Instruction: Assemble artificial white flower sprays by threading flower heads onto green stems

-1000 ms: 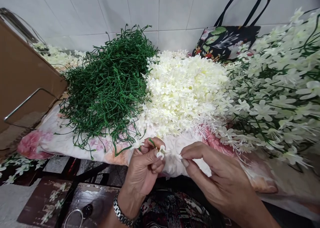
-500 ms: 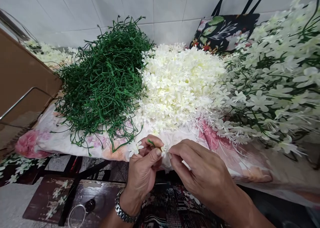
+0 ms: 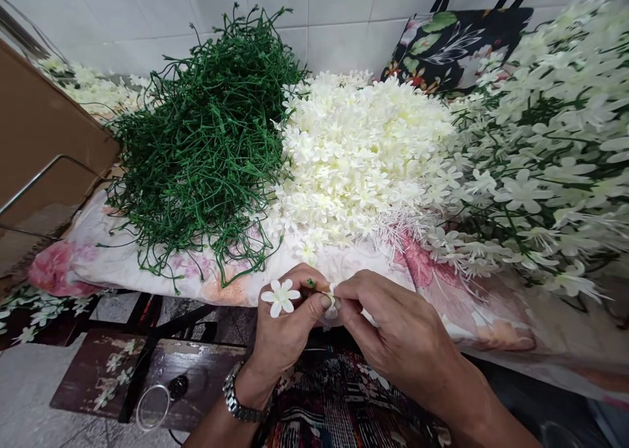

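My left hand pinches an artificial flower stem between thumb and forefinger; its green tip pokes up between the fingers. An open five-or-so-petalled white flower stands out over the back of that hand. At the thumb tip sits a second, partly hidden white blossom. My right hand meets it there, thumb and forefinger closed on a small white flower piece mostly covered by the fingers. Beyond my hands lie a heap of green stems and a pile of loose white blossoms.
Thin white stamens lie at the blossom pile's front edge. Finished flower sprays fill the right side. A cardboard box stands left, a floral bag behind. Floral cloth covers the work surface; below left is a brown stool.
My right hand has come left, bringing its small white piece to the blossom in my left hand. The two hands now touch. The open flower has turned to face me. The camera view has shifted slightly.
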Action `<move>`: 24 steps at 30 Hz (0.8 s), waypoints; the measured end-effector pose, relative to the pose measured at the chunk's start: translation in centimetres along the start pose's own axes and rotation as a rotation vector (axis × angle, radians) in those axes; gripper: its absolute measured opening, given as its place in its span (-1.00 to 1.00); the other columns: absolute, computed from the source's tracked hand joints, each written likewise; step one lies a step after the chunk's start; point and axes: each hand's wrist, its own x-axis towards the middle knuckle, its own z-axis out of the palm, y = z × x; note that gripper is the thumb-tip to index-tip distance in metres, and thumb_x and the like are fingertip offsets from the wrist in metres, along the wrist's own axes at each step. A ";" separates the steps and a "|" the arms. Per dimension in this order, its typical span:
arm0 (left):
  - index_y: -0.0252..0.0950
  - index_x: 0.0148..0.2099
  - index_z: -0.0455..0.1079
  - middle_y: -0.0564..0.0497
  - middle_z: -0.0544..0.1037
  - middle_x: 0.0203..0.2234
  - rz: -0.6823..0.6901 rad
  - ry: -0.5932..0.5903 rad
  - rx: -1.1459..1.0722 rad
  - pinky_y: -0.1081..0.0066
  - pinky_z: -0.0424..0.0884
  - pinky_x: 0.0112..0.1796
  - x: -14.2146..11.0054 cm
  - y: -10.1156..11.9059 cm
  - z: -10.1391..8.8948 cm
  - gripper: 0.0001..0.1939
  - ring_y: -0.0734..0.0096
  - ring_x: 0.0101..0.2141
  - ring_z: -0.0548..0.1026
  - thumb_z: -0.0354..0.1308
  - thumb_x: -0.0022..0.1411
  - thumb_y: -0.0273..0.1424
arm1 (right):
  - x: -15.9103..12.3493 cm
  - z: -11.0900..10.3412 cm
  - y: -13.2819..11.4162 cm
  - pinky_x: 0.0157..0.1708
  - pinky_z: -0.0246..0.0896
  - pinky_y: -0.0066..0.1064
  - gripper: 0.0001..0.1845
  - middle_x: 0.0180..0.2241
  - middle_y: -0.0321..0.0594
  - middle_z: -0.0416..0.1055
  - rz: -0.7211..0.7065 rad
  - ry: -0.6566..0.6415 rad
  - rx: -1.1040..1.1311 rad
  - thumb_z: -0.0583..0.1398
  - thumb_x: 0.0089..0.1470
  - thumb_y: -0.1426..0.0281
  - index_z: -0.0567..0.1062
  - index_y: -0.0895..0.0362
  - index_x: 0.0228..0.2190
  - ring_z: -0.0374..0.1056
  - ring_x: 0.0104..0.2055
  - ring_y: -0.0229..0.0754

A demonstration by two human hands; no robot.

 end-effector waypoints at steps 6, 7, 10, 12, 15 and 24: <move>-0.33 -0.50 0.46 0.08 0.39 -0.59 -0.069 0.125 -0.192 0.52 0.30 -0.51 0.1 0.2 0.3 -0.83 0.51 -0.54 0.34 0.38 -0.12 -0.39 | -0.3 -0.4 0.3 -0.37 0.28 -0.49 -0.89 -0.40 -0.25 0.34 0.067 0.043 0.156 0.09 0.15 0.47 0.36 0.18 -0.24 0.30 -0.37 -0.31; -0.33 -0.51 0.45 0.10 0.38 -0.60 -0.092 0.151 -0.239 0.54 0.28 -0.55 0.1 0.3 0.4 -0.82 0.54 -0.57 0.32 0.39 -0.15 -0.39 | -0.3 -0.5 0.4 -0.32 0.31 -0.46 -0.81 -0.34 -0.21 0.36 0.073 0.057 0.154 0.13 0.13 0.43 0.35 0.18 -0.18 0.32 -0.31 -0.29; -0.32 -0.53 0.45 0.12 0.39 -0.62 -0.135 0.177 -0.322 0.58 0.25 -0.60 -0.1 0.5 0.9 -0.82 0.60 -0.62 0.28 0.41 -0.19 -0.44 | -0.3 -0.2 0.5 -0.19 0.35 -0.36 -0.57 -0.16 -0.09 0.37 0.042 0.055 0.145 0.21 0.07 0.33 0.29 0.19 -0.04 0.34 -0.15 -0.19; -0.32 -0.53 0.46 0.11 0.41 -0.61 -0.124 0.172 -0.327 0.58 0.28 -0.56 -0.3 0.5 1.2 -0.84 0.58 -0.59 0.31 0.40 -0.18 -0.44 | -0.2 0.1 0.6 -0.22 0.36 -0.39 -0.68 -0.21 -0.12 0.40 0.019 0.062 0.175 0.19 0.09 0.39 0.33 0.17 -0.09 0.36 -0.18 -0.22; -0.32 -0.52 0.47 0.10 0.40 -0.62 -0.078 0.143 -0.280 0.55 0.31 -0.53 -0.5 0.3 1.3 -0.86 0.54 -0.55 0.33 0.38 -0.13 -0.42 | -0.3 0.4 0.5 -0.40 0.33 -0.49 -0.89 -0.42 -0.24 0.40 0.021 0.114 0.215 0.13 0.11 0.53 0.40 0.16 -0.27 0.36 -0.38 -0.30; -0.26 -0.34 0.54 -0.03 0.46 -0.49 0.076 0.028 0.099 0.44 0.29 -0.44 -1.2 0.5 0.2 -0.79 0.38 -0.44 0.39 0.13 0.19 -0.28 | -0.8 -0.2 1.0 -0.53 0.21 -0.53 -0.93 -0.53 -0.32 0.35 0.114 0.158 0.194 0.13 0.10 0.51 0.39 0.14 -0.41 0.29 -0.51 -0.35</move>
